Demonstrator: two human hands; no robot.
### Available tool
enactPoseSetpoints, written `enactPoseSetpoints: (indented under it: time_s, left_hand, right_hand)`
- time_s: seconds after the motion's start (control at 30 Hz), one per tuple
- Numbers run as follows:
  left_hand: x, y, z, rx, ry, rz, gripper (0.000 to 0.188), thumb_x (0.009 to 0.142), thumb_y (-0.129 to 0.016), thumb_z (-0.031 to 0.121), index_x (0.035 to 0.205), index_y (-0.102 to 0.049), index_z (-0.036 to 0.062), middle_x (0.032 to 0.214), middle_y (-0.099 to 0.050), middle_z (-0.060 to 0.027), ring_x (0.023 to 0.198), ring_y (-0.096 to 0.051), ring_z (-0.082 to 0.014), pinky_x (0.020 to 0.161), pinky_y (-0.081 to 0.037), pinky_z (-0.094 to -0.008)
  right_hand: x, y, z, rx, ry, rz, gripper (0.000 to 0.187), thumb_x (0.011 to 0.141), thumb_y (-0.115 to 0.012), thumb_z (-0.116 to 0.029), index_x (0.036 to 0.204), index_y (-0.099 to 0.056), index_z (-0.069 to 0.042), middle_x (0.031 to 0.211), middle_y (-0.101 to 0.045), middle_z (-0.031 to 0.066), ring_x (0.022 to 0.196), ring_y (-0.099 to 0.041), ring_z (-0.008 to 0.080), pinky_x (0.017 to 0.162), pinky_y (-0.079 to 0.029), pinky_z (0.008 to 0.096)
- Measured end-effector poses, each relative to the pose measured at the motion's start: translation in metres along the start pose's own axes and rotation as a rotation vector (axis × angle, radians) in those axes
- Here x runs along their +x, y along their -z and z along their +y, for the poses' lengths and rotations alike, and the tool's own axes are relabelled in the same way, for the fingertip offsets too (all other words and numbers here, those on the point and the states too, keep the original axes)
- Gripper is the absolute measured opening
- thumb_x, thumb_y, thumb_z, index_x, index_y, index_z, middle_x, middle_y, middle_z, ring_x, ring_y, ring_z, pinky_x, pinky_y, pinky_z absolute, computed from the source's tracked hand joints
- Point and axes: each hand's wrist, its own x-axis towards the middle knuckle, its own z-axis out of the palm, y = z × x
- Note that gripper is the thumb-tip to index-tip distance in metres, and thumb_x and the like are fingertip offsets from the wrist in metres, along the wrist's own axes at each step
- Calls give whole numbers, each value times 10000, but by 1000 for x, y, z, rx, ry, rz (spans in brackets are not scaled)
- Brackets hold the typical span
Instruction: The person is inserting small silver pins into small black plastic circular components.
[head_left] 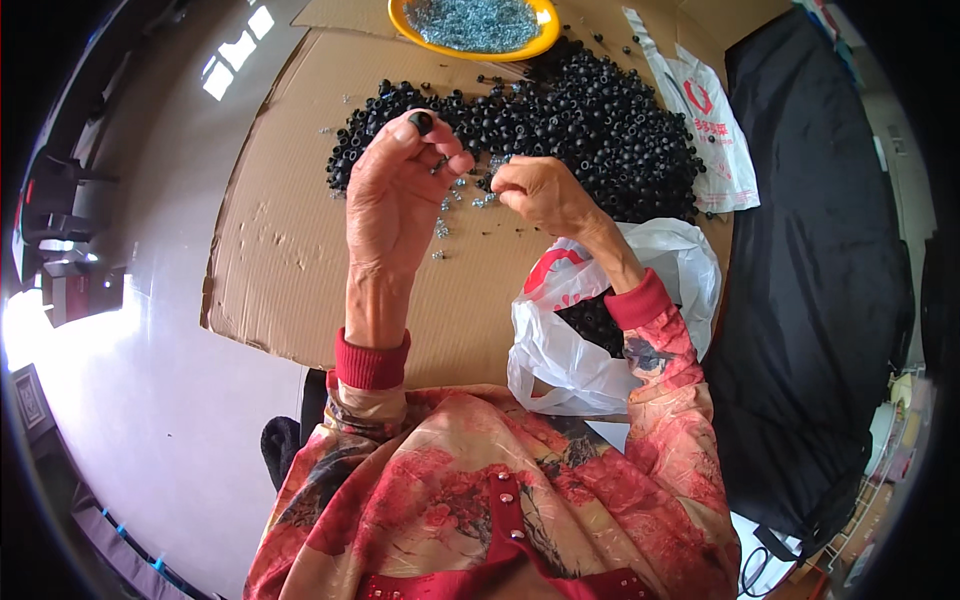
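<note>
My left hand (388, 190) is raised over the cardboard, palm partly turned up. Between its thumb and forefinger it pinches a small round black bead-like piece (421, 123). To the right, my right hand (550, 192) is low over the near edge of a heap of similar hollow black pieces (600, 130). Its fingers are curled together, and what they hold, if anything, is hidden. Between the hands, small clear bluish pieces (442, 228) lie scattered on the cardboard; they are too small to name.
A yellow bowl (552, 30) full of small bluish pieces stands at the far edge. A white plastic bag (560, 365) with black pieces inside sits under my right forearm. A flat white bag (725, 150) lies right of the heap on the cardboard (290, 210), beside black cloth (810, 290).
</note>
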Motion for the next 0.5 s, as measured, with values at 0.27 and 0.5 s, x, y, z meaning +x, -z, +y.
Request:
enactPoseSetpoints:
  time_s: [0.27, 0.5]
  left_hand:
    - [3, 6, -5, 19, -7, 56, 159, 859, -539, 144, 925, -576, 3, 836, -579, -67, 781, -557, -153, 728, -479, -340]
    - [2, 6, -7, 26, -9, 65, 157, 859, -546, 137, 934, -579, 3, 845, -582, -73, 770, -560, -150, 724, -482, -337]
  right_hand:
    - [-10, -16, 10, -199, 6, -53, 84, 701, -582, -57, 669, -515, -17, 653, -564, 118, 615, -590, 307, 550, -480, 391]
    - [-15, 3, -3, -115, -18, 76, 55, 718, -559, -19, 773, -555, -11, 681, -564, 106, 588, -573, 241, 533, -457, 317]
